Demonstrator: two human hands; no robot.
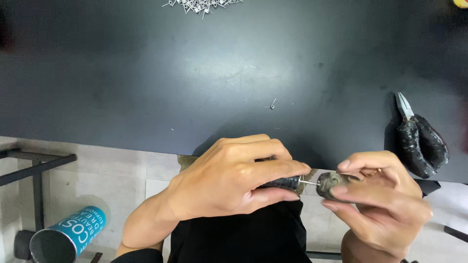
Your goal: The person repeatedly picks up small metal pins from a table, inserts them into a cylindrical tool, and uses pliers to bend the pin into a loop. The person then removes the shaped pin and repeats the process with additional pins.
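My left hand (pixel 229 182) is closed around a dark, black-wrapped handle (pixel 282 183) just below the near edge of the black table (pixel 146 78). A thin metal rod (pixel 308 183) sticks out of that handle toward the right. My right hand (pixel 380 199) pinches a small grey-brown lump (pixel 329 184) at the rod's tip, thumb and fingers around it. Both hands hover over my lap, in front of the table. Most of the handle is hidden under my left fingers.
Pliers (pixel 417 139) with black-wrapped handles lie on the table at right. A small bent wire piece (pixel 271 104) lies mid-table; a pile of several similar wire pieces (pixel 202 5) sits at the far edge. A blue-labelled can (pixel 68 236) stands on the tiled floor at left.
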